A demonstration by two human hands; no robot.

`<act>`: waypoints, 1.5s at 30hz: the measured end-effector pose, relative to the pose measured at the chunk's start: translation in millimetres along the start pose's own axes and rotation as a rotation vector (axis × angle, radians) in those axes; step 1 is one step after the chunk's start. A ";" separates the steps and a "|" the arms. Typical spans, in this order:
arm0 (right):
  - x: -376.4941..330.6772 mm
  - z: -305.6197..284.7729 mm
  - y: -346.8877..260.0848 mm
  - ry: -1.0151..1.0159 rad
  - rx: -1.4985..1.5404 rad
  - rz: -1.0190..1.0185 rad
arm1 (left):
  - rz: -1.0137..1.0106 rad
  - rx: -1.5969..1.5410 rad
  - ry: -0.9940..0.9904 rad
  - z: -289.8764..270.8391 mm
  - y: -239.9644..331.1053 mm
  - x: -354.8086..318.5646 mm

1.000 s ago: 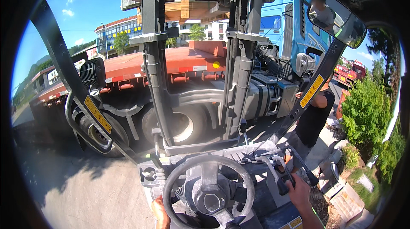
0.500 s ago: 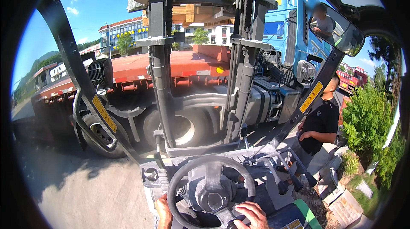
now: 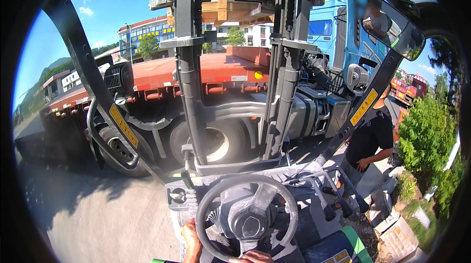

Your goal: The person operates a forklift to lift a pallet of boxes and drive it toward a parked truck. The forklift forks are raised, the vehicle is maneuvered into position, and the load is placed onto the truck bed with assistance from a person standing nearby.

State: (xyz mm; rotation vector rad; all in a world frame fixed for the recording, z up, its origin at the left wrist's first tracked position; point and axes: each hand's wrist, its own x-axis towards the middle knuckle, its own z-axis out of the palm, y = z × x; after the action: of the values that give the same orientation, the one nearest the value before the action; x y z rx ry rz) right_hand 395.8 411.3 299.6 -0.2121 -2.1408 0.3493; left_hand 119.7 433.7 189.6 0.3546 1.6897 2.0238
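Observation:
The black steering wheel point(image 3: 246, 179) of a forklift stands before me, its hub pointing up at me. My left hand point(image 3: 191, 236) is curled at the wheel's left rim, just below a lever with a ribbed rubber boot point(image 3: 191, 201); its fingertips are hidden. At the bottom of the wheel, my right hand point(image 3: 254, 257) closes over the lower rim, partly cut off by the picture's edge. Several black-knobbed control levers point(image 3: 346, 208) stand to the right of the wheel, with neither hand on them.
Ahead rises the dark lift mast point(image 3: 194, 101), with wooden pieces point(image 3: 222, 10) high behind it. Beyond it stands a truck with a red flatbed point(image 3: 157, 74) and blue cab point(image 3: 338, 22). A person in black point(image 3: 370, 135) stands at right, near stone blocks point(image 3: 398, 238) and bushes point(image 3: 422, 128).
My right hand has moved left along the bottom of the wheel, and the wheel has turned slightly clockwise. My left hand stays by the left rim. The view has shifted a little.

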 end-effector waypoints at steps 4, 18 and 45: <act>36.6 37.6 -1.0 -0.023 0.104 -0.186 | 0.215 0.303 -0.057 -2.9 12.6 -11.5; -4.2 -19.7 -9.4 0.110 0.002 0.200 | 0.100 0.128 -0.076 -3.5 -0.9 4.8; -8.3 -56.1 21.8 0.239 -0.143 0.427 | 0.287 0.436 -0.073 -8.8 38.0 -25.6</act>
State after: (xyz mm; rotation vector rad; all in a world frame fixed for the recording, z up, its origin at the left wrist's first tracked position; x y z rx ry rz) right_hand 447.4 439.0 315.8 -0.7618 -1.8734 0.3928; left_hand 129.9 408.3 227.4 0.8490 2.1267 1.7817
